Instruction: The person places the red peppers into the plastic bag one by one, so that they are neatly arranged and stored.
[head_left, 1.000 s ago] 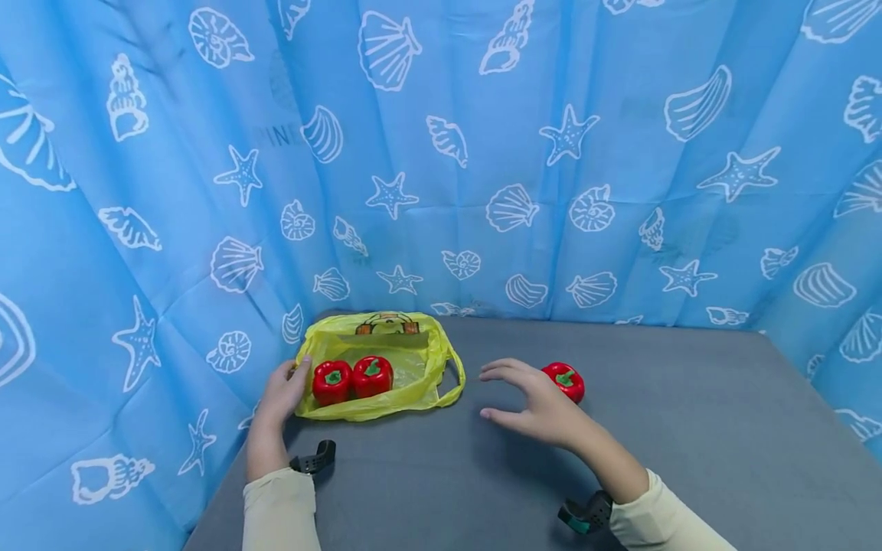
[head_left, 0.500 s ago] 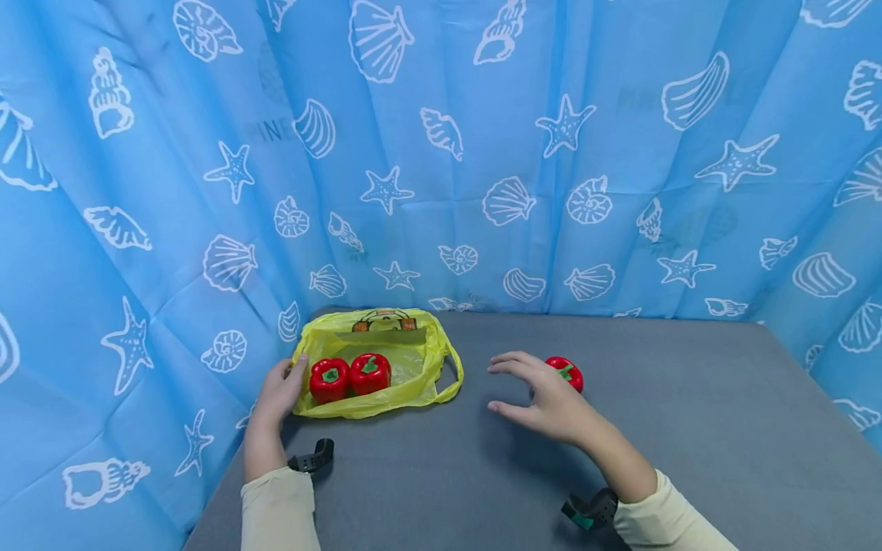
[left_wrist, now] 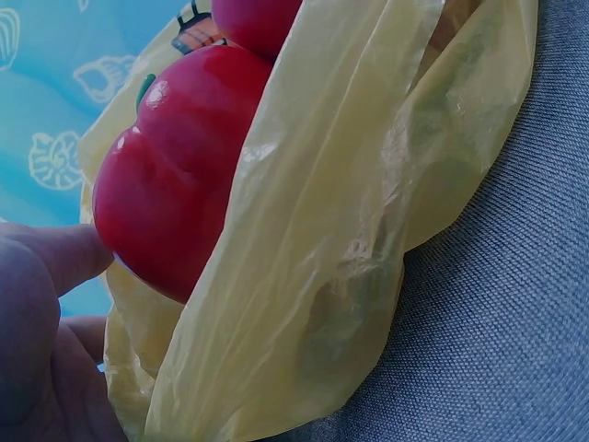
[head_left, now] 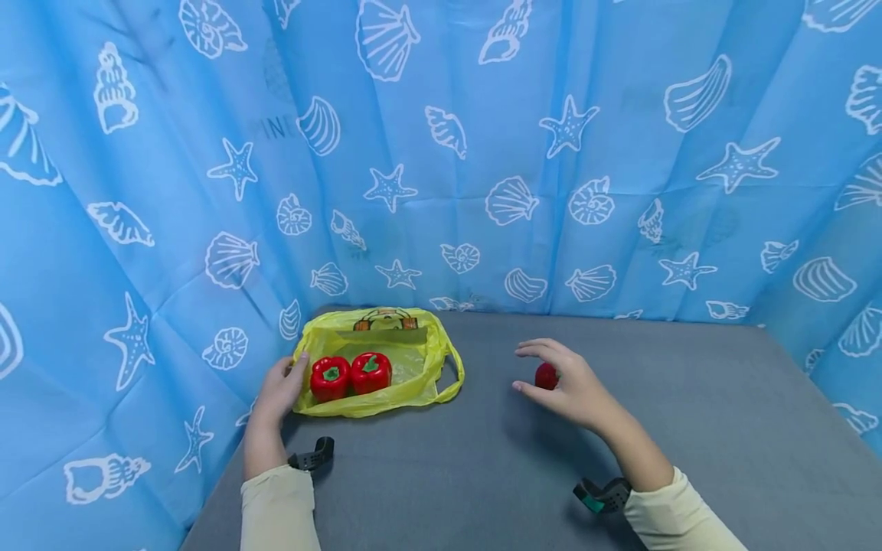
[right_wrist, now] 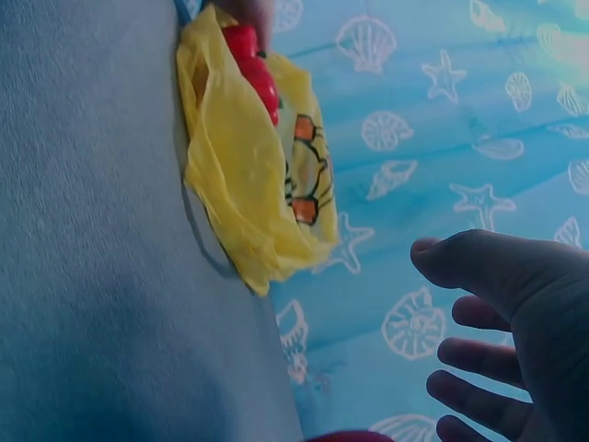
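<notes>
A yellow plastic bag (head_left: pixel 413 394) lies with its mouth spread wide at the back left of the table. Inside it sit two red bell peppers, one (head_left: pixel 329 379) at the left and one (head_left: pixel 371 373) beside it. My left hand (head_left: pixel 277 392) holds the bag's left edge, thumb close to the nearer pepper (left_wrist: pixel 179 175) in the left wrist view. To the right, my right hand (head_left: pixel 572 389) is spread above the table, thumb and fingers apart. A third red pepper (head_left: pixel 547 376) shows through that gap, partly hidden by the hand; contact cannot be told.
A grey cloth-covered table (head_left: pixel 427 482) spans the front. Behind and to the left hangs a blue curtain (head_left: pixel 475 138) with white shell prints. The bag's handle loop (head_left: pixel 455 383) lies toward the right. Black wrist cameras (head_left: pixel 602 496) sit under both wrists.
My right hand has moved right toward the third pepper, which now shows between thumb and fingers rather than beyond the hand. My left hand and the bag stay in place.
</notes>
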Available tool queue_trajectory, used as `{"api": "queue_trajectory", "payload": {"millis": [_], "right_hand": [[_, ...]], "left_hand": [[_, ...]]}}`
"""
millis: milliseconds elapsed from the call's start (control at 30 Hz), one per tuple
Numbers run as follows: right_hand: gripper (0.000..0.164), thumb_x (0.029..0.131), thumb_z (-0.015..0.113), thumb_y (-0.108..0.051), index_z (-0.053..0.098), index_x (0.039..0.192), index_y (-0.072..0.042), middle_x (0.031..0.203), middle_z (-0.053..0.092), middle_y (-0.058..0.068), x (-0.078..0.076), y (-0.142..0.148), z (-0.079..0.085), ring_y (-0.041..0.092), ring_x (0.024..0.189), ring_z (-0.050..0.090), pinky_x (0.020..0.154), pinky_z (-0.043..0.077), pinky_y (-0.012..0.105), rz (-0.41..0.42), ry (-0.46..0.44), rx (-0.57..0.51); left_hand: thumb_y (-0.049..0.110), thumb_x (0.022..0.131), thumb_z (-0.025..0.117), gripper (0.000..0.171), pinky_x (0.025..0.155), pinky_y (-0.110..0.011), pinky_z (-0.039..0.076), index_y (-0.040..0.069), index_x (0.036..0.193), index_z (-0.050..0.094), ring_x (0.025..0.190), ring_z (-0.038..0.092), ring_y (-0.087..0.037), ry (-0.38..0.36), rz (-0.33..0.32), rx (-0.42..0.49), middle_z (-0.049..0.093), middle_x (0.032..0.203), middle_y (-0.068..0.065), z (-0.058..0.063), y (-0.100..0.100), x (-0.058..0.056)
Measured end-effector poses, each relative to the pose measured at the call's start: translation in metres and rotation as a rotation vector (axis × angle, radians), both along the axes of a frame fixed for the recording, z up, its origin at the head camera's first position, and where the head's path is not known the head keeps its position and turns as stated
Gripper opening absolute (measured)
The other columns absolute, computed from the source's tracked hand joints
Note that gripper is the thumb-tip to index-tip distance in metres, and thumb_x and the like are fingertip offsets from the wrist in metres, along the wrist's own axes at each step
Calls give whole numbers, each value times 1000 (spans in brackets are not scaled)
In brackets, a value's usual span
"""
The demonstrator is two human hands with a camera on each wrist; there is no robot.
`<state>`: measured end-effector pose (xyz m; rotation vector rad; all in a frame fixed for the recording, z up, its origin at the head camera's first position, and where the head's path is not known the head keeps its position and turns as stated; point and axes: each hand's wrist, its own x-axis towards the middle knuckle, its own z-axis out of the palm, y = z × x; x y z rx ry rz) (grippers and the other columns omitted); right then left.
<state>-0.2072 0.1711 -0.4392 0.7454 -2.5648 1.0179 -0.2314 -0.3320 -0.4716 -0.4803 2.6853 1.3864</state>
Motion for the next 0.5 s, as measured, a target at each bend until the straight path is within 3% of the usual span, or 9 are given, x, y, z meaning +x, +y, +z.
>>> {"api": "queue_trajectory", "payload": {"millis": [267,500], "right_hand": [[49,86,91,-22,72,130,-15,137,69,9,-6,13,-4,33,124,65,90,63,55,-35,-11,-10],[45,90,87,-27,71,130,-12,138,68,12,-11,22,-8,35,126,63,95,60,58,-70,-52,6]], "left_hand": [[70,108,31,91,117,-63,40,-3,162,31,138,43,-44,-8,1,2,39,159,-30,-1,0,1],[69,108,31,90,113,-62,43,-3,161,33,135,45,-44,-4,-7,-5,41,157,-29,0,0,0]]}}
